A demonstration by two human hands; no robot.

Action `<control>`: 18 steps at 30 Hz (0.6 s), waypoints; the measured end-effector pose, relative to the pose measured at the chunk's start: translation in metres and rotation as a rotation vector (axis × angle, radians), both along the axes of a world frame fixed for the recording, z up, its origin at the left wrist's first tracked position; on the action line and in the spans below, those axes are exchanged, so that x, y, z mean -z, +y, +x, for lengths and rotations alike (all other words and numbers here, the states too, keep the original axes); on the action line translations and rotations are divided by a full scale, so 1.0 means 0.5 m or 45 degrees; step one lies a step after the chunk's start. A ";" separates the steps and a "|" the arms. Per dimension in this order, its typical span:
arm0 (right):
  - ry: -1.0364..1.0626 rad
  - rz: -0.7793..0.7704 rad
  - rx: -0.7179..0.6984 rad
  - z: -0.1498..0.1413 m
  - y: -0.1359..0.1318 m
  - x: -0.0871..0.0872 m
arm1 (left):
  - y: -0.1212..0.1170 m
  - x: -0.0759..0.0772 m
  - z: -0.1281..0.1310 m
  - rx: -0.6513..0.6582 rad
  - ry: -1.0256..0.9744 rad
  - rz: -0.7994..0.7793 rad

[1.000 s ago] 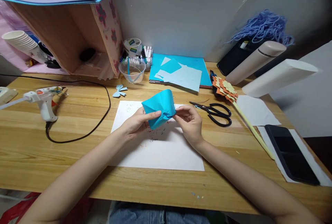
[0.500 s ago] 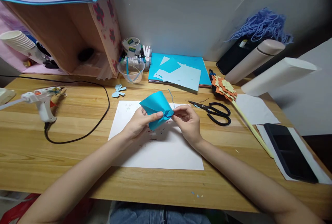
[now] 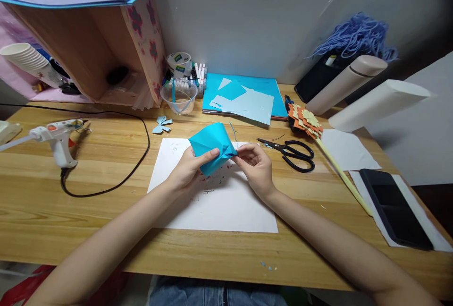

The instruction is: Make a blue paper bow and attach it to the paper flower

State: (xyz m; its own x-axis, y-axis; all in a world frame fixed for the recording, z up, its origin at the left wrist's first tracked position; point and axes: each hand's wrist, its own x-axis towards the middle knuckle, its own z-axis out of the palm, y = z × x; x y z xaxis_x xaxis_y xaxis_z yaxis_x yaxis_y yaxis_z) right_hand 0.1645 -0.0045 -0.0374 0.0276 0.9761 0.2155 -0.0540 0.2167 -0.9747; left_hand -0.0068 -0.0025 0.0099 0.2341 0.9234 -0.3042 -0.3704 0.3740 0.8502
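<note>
At the far left of the wooden surface (image 3: pixel 53 225), a white glue gun (image 3: pixel 60 143) stands beside its looping black cord (image 3: pixel 146 150). Behind it is an open-fronted box (image 3: pixel 145 44) with pink flowers drawn on its side. Next come a small light-blue paper cutout (image 3: pixel 162 125) and, behind that, a clear plastic cup (image 3: pixel 179 103) near a roll of tape (image 3: pixel 179 64) and some white-capped markers (image 3: pixel 200 73).

My left hand (image 3: pixel 186 169) is partly closed on a folded bright-blue sheet of paper (image 3: pixel 210 140), thumb pressed on top and fingers underneath. I hold it above a marked white sheet of paper (image 3: pixel 226 211), with light-blue paper scraps (image 3: pixel 255 103) lying on a blue folder (image 3: pixel 276 89) farther back. My right hand (image 3: pixel 260 171) is closed in a pinch, thumb and forefinger on the gathered right edge of the blue paper, the other fingers curled.

Just right of that hand lie black-handled scissors (image 3: pixel 283 148), blades slightly apart. Then comes an orange-and-yellow paper flower (image 3: pixel 307 121) on a pale yellow stem (image 3: pixel 341 171), and at the far right a black phone-like slab (image 3: pixel 394 209) rests on white paper (image 3: pixel 423 211).
</note>
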 end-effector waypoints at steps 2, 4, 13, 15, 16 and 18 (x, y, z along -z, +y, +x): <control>-0.010 -0.007 0.012 0.001 0.001 0.000 | 0.002 -0.001 -0.003 -0.008 -0.038 -0.012; -0.017 -0.016 0.016 0.002 0.002 0.000 | 0.003 -0.001 -0.005 0.002 -0.055 -0.028; -0.037 -0.063 -0.058 0.002 0.004 0.005 | 0.006 -0.003 -0.011 0.050 0.056 -0.028; -0.114 -0.005 -0.075 0.006 0.003 0.003 | 0.014 -0.007 -0.021 0.045 0.153 -0.018; -0.171 0.069 -0.048 0.009 0.001 -0.001 | 0.018 -0.010 -0.027 0.042 0.216 -0.005; -0.314 0.286 0.049 0.014 -0.003 -0.017 | 0.026 -0.018 -0.040 0.065 0.362 0.029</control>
